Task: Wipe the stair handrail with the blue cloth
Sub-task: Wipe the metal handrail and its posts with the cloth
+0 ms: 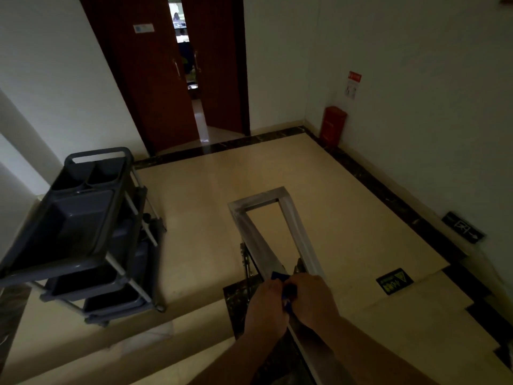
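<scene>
Head view, dim stairwell, looking down over a landing.

Handrail (266, 245): pale metal rail, runs from the near bottom edge up and away, turns in a squared loop over the landing floor (347, 218), comes back on the right side. Dark posts below it, detail lost in shadow.

Blue cloth (279, 276): small bunch on the rail, near centre, pinched between both hands; only a tip ahead of the knuckles and a strip between the hands show.

Left hand (268, 301): curled over the left side of the rail, fingers closed on the cloth. Right hand (311, 297): curled against the right side, also closed on the cloth, touching or nearly touching the left. Whether the fingers wrap fully under the rail cannot be told.

Left of scene: grey cleaning cart (80, 226) with bins, well apart from the hands. Far: dark red double door (155, 79), ajar. Far right corner: red box (333, 126) on the floor against the wall.

Handling judgement: cloth is soft, light, will bunch and slip off a smooth rail unless folded flat and wrapped round it. Rail is stiff and fixed, takes firm pressure. Best hold: cloth around the rail, one palm clamped over it; corners of the loop likely need a re-grip.
</scene>
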